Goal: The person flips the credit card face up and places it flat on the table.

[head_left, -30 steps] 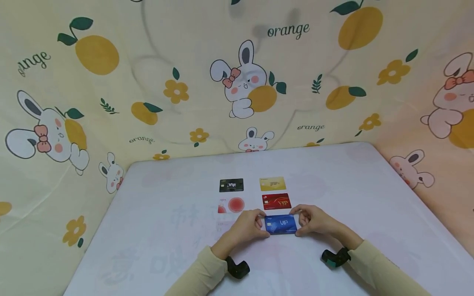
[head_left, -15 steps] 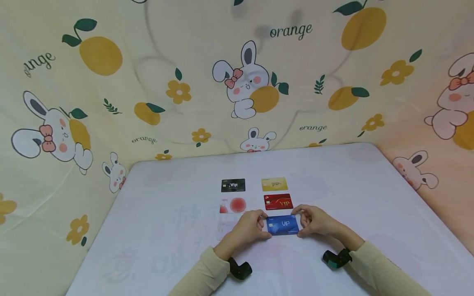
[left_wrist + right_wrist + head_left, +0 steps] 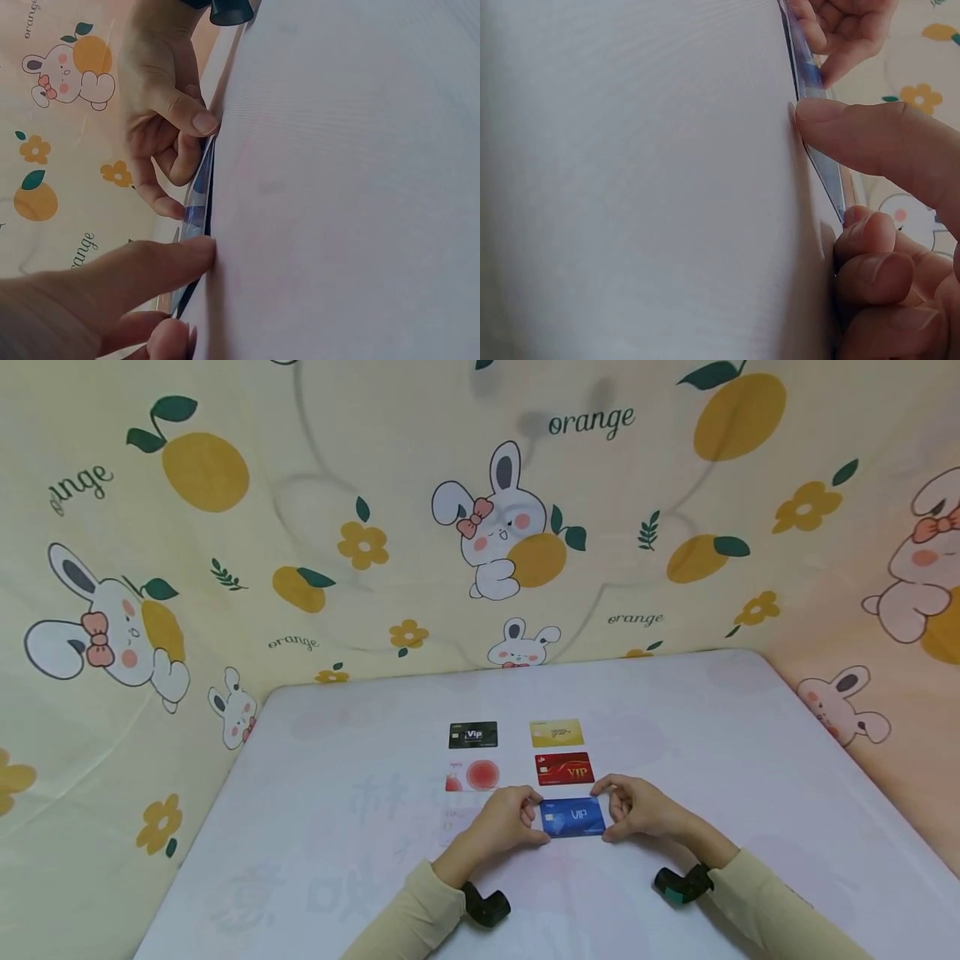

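Observation:
A blue card printed "VIP" lies close over the white tabletop, its long sides running left to right in the head view. My left hand pinches its left end, thumb at the near corner and a finger at the far corner. At the right end, my right hand grips it the same way. Both wrist views show the card's thin edge between the two hands. Just beyond it lies a red "VIP" card, with a gold card farther back.
Left of these, a black "Vip" card lies behind a white card with a red circle. A pale pink card is partly covered by my left hand. Patterned cloth surrounds the table at the back and sides.
The head view has shifted slightly, moving the scene a little to the right. Both hands keep their hold on the blue card, which stays almost in place.

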A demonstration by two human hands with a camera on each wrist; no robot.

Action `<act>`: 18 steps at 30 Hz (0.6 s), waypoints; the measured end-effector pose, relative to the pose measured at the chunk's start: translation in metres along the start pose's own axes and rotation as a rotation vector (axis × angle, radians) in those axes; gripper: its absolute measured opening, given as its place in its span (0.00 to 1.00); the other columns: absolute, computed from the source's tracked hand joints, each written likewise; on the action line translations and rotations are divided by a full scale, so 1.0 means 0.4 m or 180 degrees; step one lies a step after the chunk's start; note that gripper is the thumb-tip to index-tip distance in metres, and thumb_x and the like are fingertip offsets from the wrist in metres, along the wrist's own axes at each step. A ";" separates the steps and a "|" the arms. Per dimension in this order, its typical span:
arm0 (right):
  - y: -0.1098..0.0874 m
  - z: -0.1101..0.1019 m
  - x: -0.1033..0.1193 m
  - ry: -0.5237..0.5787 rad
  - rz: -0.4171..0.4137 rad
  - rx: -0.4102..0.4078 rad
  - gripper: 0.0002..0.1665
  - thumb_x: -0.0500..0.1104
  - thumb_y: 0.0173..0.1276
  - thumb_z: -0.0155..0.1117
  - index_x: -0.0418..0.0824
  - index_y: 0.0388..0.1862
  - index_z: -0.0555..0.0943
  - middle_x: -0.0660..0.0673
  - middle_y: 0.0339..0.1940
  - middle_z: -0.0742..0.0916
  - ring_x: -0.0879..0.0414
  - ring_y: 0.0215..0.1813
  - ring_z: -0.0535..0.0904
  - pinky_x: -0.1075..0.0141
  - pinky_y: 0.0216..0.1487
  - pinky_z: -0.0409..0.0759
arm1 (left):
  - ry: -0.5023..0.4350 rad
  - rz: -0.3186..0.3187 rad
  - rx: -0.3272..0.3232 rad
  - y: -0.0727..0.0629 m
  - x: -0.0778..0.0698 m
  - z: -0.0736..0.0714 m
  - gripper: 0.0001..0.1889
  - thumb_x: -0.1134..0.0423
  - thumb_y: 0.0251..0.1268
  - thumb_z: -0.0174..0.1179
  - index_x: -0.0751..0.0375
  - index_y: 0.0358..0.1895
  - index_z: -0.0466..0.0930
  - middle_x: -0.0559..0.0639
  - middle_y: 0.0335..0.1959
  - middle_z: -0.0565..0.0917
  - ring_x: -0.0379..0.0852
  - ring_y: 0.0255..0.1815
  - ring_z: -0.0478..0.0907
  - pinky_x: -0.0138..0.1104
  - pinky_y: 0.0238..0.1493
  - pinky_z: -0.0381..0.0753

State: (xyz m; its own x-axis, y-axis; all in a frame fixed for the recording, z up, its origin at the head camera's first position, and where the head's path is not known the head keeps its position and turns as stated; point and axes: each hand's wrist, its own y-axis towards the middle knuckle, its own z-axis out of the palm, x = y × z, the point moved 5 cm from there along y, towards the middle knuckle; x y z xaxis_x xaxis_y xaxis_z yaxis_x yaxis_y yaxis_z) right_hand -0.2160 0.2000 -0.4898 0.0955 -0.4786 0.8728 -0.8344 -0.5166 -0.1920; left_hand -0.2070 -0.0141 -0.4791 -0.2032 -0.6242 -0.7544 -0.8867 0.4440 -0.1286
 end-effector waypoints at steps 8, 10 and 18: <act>-0.001 -0.005 0.000 0.0043 0.0008 -0.0012 0.34 0.37 0.51 0.76 0.27 0.53 0.71 0.47 0.23 0.75 0.64 0.24 0.70 0.74 0.26 0.69 | 0.0038 -0.0081 0.0006 0.000 -0.004 0.000 0.27 0.62 0.46 0.75 0.65 0.52 0.78 0.49 0.26 0.77 0.33 0.25 0.67 0.22 0.31 0.69; -0.001 -0.005 0.000 0.0046 -0.0002 -0.0003 0.34 0.37 0.51 0.76 0.27 0.53 0.71 0.48 0.23 0.75 0.64 0.24 0.70 0.74 0.26 0.69 | 0.0068 -0.0072 0.0006 0.000 -0.006 -0.001 0.27 0.61 0.46 0.75 0.65 0.52 0.78 0.49 0.26 0.77 0.33 0.25 0.67 0.22 0.31 0.69; 0.004 -0.011 0.014 -0.0182 -0.0070 0.0122 0.34 0.39 0.53 0.75 0.29 0.54 0.71 0.48 0.23 0.77 0.65 0.26 0.71 0.73 0.29 0.70 | 0.0224 0.0008 0.0098 -0.005 -0.011 -0.003 0.27 0.62 0.48 0.74 0.63 0.54 0.77 0.47 0.26 0.75 0.34 0.27 0.67 0.23 0.30 0.67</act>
State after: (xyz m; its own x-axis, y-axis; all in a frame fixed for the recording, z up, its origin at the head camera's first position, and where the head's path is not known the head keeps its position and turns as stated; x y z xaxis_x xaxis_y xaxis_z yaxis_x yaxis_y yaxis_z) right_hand -0.2192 0.1997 -0.4831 0.1454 -0.5061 0.8501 -0.8105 -0.5537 -0.1911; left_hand -0.2048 -0.0129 -0.4750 -0.2352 -0.6662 -0.7077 -0.8732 0.4647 -0.1473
